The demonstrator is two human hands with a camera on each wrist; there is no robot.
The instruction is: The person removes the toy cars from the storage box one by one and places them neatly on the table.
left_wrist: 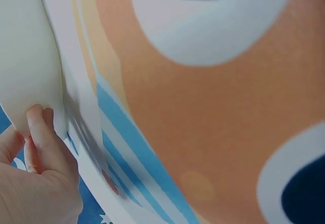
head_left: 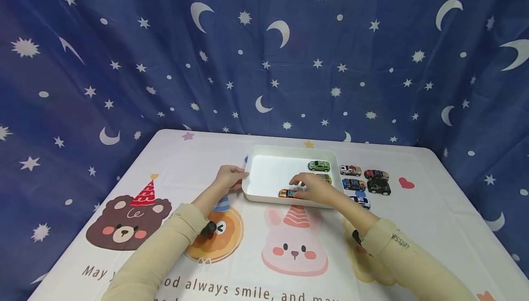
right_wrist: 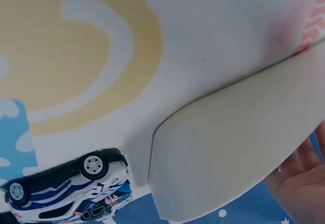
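Note:
A shallow white tray [head_left: 264, 198] lies on the table. My left hand [head_left: 229, 177] pinches its left rim between thumb and fingers, as the left wrist view also shows. My right hand [head_left: 316, 187] reaches over the tray's front wall, fingers arched above an orange toy car [head_left: 286, 193]. The thumb is against or beside that car's right end; the fingertips stand apart from it. A green toy car [head_left: 318, 166] sits at the tray's back right. Another greenish toy car [head_left: 326, 178] is partly covered by my right hand. In the right wrist view the fingertips are hidden.
Right of the tray stand several toy cars: a white and orange one [head_left: 350, 170], a blue one [head_left: 354, 184], a red one [head_left: 376, 174], a black one [head_left: 379, 186] and a white and blue one [right_wrist: 71, 191]. A starry blue curtain [head_left: 231, 71] hangs behind the printed tablecloth [head_left: 173, 154].

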